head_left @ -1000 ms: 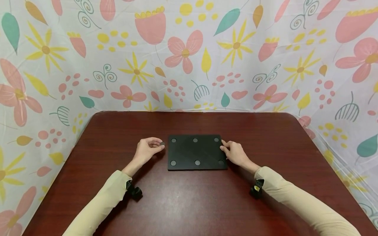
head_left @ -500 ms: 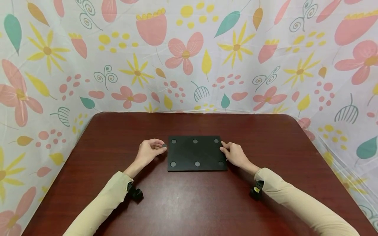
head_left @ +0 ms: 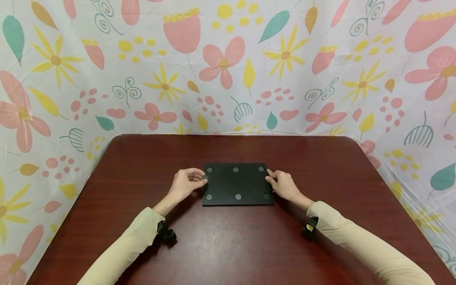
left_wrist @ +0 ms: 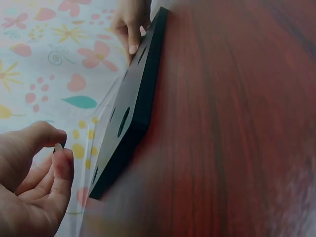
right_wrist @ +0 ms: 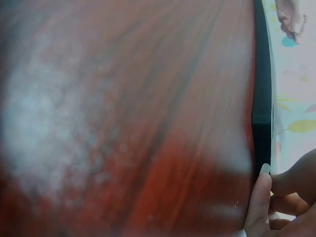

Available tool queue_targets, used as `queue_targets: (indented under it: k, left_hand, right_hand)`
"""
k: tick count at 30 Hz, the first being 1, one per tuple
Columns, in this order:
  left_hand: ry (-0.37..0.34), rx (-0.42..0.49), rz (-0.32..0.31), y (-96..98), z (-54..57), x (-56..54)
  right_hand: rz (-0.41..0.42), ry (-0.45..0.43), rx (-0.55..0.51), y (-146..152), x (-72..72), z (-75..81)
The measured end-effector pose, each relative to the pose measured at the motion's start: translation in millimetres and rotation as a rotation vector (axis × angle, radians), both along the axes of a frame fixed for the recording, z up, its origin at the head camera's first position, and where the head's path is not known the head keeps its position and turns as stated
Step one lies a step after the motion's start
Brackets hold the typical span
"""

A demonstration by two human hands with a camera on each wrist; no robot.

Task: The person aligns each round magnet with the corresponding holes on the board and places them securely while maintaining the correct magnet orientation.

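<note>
A flat black rectangular board (head_left: 250,183) lies on the table, with round spots along its two long sides. Most spots look grey; the one at the near right corner is darker. My left hand (head_left: 185,184) pinches a small thin dark disc (left_wrist: 59,147) between thumb and fingertip, at the board's left edge. In the left wrist view the disc is seen edge-on, apart from the board's surface. My right hand (head_left: 284,184) grips the board's right edge, thumb and fingers curled there; some of its fingertips are hidden.
The dark reddish wood table (head_left: 228,245) extends around the board. Behind it and at both sides hangs a white cloth (head_left: 228,103) printed with flowers and leaves. A black wrist camera (head_left: 169,236) sits on the left wrist and another wrist camera (head_left: 308,232) on the right.
My left hand has moved right with the disc, from beside the board to over its left edge. The right hand and the board have stayed in place.
</note>
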State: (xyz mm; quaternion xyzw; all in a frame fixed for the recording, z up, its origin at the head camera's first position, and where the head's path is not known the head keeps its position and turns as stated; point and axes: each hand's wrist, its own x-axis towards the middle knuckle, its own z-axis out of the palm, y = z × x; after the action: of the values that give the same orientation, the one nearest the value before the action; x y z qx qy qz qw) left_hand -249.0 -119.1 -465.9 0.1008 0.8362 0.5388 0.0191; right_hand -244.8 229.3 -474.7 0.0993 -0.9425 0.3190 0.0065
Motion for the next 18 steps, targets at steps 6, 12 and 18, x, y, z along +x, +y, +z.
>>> queue_targets:
  k: [6,12,18]
  left_hand:
    - [-0.001,0.008,-0.017,5.9,1.0,2.0]
    - [0.022,0.006,-0.027,11.8,-0.5,2.8]
    - [0.021,0.004,-0.043,18.1,-1.0,2.2]
  right_hand:
    - [-0.001,-0.002,-0.003,0.2,-1.8,0.2]
    - [0.007,0.012,0.003,0.6,-1.2,-1.3]
    - [0.001,0.012,0.003,1.1,-0.4,-2.5]
